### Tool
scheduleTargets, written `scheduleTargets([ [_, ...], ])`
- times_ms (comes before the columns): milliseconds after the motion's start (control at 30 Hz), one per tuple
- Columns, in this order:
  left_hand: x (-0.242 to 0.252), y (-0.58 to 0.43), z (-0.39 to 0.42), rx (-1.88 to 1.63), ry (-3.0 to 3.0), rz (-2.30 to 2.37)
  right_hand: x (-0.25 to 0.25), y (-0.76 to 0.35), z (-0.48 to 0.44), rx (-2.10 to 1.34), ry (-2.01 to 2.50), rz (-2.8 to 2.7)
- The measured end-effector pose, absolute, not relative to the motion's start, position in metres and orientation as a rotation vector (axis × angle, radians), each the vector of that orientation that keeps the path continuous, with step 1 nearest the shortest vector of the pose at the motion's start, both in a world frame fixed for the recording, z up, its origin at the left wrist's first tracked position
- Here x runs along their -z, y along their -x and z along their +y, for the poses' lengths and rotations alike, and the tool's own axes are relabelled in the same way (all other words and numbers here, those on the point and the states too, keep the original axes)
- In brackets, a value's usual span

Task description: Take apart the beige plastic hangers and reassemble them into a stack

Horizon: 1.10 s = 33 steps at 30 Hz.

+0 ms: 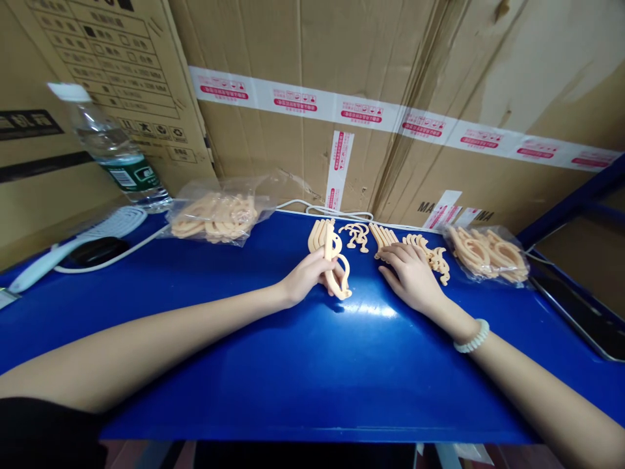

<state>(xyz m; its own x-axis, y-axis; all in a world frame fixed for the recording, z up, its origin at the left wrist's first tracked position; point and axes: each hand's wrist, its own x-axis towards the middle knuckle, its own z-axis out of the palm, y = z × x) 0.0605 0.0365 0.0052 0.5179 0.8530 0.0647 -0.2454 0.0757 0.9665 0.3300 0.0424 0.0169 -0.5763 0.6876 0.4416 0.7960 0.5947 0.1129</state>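
Observation:
My left hand grips a peach-coloured plastic piece made of a straight bar and a curved loop, held just above the blue table. Behind it lie several curved peach pieces, partly covered by that piece. My right hand rests palm down, fingers spread, with its fingertips over a row of straight peach bars. Whether the fingers pinch a bar is hidden. Between the hands sits a cluster of small curved hook-like pieces. More small wavy pieces lie beyond my right hand.
Clear bags of peach pieces lie at left and right. A water bottle, a pale hairbrush and a black oval object stand left. A dark phone-like slab is at right. Cardboard boxes wall the back; a white cable runs there.

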Motion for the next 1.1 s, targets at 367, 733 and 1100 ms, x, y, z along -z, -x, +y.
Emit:
scheduleTargets([
  [367,0.0,-0.06,0.033,-1.047,-1.498,0.685,-0.032,-0.281,-0.012,0.31,0.84,-2.529],
  [733,-0.007,-0.055,0.027,-1.024,-1.761,0.764,-0.033,-0.283,-0.015,0.452,0.733,-2.607],
  [1100,-0.007,-0.055,0.028,-1.02,-1.704,0.754,-0.032,-0.286,-0.014,0.156,0.632,-2.703],
])
